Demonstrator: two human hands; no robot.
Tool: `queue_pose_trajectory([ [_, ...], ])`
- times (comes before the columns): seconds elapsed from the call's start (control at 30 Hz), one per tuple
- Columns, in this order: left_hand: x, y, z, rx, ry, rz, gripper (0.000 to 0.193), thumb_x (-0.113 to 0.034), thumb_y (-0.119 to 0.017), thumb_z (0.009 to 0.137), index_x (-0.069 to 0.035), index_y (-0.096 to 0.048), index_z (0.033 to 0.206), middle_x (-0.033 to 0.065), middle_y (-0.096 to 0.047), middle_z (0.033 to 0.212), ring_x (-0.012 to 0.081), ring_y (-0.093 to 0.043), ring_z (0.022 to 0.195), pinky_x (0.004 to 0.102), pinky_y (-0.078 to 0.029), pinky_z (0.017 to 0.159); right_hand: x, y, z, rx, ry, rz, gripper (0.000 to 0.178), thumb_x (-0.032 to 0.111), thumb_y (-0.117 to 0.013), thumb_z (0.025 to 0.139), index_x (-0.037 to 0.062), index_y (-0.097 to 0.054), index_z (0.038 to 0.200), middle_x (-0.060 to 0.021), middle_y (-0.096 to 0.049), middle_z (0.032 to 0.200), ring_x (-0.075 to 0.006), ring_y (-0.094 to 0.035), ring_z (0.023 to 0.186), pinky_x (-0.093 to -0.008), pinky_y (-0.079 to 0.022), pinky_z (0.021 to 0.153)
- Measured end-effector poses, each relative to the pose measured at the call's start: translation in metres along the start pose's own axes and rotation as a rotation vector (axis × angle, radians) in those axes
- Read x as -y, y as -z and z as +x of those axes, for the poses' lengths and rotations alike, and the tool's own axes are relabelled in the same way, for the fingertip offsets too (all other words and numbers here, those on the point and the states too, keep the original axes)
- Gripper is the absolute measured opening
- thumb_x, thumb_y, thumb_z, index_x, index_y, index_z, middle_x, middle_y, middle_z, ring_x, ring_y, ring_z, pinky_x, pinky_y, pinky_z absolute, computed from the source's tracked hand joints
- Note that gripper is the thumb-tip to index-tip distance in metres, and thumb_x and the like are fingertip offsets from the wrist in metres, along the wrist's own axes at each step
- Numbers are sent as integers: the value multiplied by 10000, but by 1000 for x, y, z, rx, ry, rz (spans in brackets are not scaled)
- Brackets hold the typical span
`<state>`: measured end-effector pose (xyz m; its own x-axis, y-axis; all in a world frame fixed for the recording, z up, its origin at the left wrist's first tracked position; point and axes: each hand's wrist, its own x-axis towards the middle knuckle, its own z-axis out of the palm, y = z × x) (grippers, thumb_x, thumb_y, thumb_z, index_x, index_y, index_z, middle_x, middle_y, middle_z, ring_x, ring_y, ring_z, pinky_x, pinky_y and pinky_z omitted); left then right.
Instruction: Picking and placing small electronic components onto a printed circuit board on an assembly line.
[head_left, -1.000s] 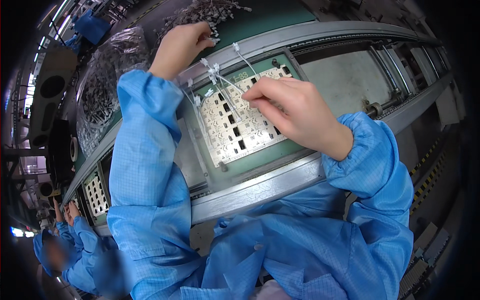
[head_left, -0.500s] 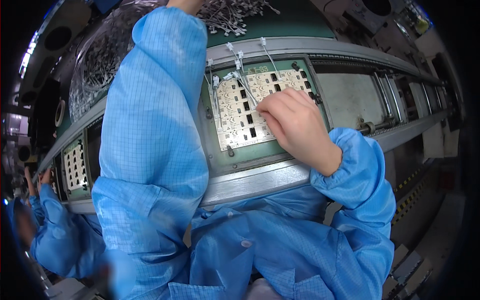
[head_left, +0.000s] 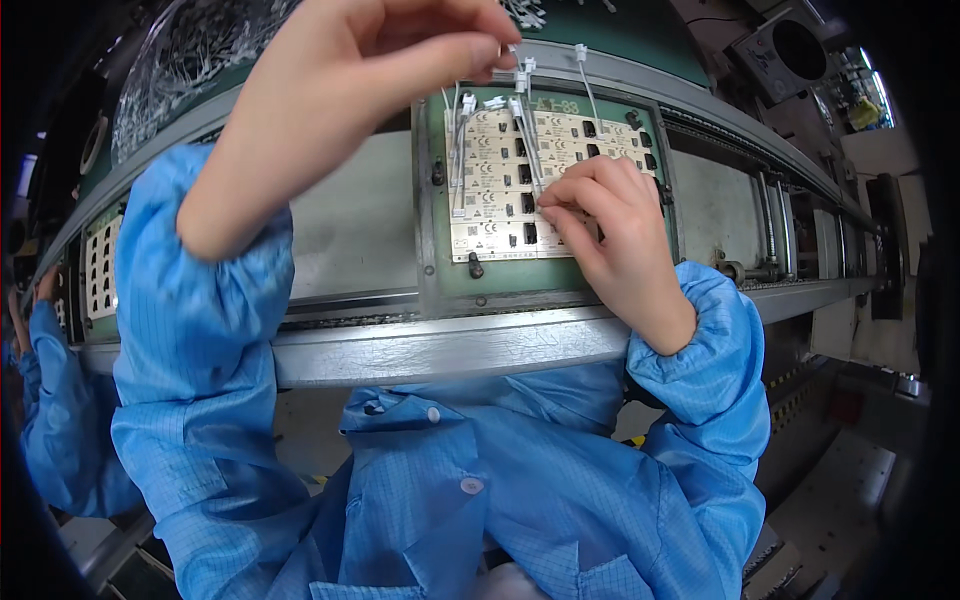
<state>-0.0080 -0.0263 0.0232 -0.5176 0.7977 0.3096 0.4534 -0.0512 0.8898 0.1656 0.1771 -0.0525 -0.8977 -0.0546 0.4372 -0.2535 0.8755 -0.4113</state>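
A panel of white circuit boards (head_left: 487, 235) with rows of black parts lies in a green fixture (head_left: 530, 283). My right hand (head_left: 615, 210) rests over the panel's middle, thumb and forefinger pinched on the lower end of a thin wire lead (head_left: 530, 140) with a white connector. Above the panel's far left corner, my left hand (head_left: 400, 75) is closed in a pinch. A small white bit shows at its fingertips, too little to name. Other white wire leads (head_left: 461, 150) stand along the panel's left column, and one wire lead (head_left: 588, 85) leans at its far edge.
A metal rail (head_left: 450, 350) runs along the near side of the conveyor. A clear bag of wire leads (head_left: 190, 80) lies at the far left, with more loose leads (head_left: 525, 12) on the green surface beyond. Another board panel (head_left: 102, 265) and a co-worker's blue sleeve (head_left: 60, 400) are at left.
My left hand has come back from the wire pile to above the panel, its fingers now in view. My right hand stays pinched at the panel. The whole view has shifted a little.
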Motion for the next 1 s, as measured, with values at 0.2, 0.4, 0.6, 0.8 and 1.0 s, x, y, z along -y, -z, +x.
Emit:
queue_pose_trajectory([
  [0.2, 9, -4, -46, 102, 53, 249, 169, -20, -622, 965, 25, -718, 1096, 87, -732, 1073, 169, -685, 1015, 308, -536, 896, 8, 3, 1, 49, -27, -9, 101, 42, -733, 852, 59, -711, 949, -59, -649, 951, -261, -570, 892, -359, -415, 845],
  [0.4, 21, 2, -44, -43, -177, 484, 165, -33, -613, 960, 21, -706, 1085, 117, -709, 1008, 270, -694, 944, 346, -552, 823, 5, 5, -4, 71, -37, -88, 101, 35, -726, 864, 72, -723, 957, -44, -667, 977, -250, -589, 933, -355, -405, 860],
  [0.6, 36, -3, -46, -109, -281, 566, 179, -44, -619, 969, 9, -689, 1125, 104, -695, 976, 224, -684, 916, 340, -553, 827, 7, 13, -8, 130, -2, -102, 212, -18, -655, 883, 71, -748, 1052, -62, -680, 1079, -264, -597, 1042, -377, -385, 964],
  [0.8, 4, -1, -44, -78, 84, 305, 189, -66, -665, 960, 8, -640, 1132, 110, -727, 1039, 171, -697, 932, 299, -566, 839, 12, 17, -12, 169, -49, -168, 405, -85, -586, 820, 129, -739, 1129, -70, -631, 1247, -297, -551, 1211, -599, -205, 1185],
  [1.0, 31, -2, -41, 2, 167, -135, 178, -105, -689, 967, -8, -700, 1116, 27, -713, 1057, 113, -655, 1027, 271, -489, 958, 23, 26, -12, 223, -25, -295, 430, -67, -590, 805, 127, -741, 1157, -90, -606, 1299, -330, -515, 1283, -655, -183, 1190],
])
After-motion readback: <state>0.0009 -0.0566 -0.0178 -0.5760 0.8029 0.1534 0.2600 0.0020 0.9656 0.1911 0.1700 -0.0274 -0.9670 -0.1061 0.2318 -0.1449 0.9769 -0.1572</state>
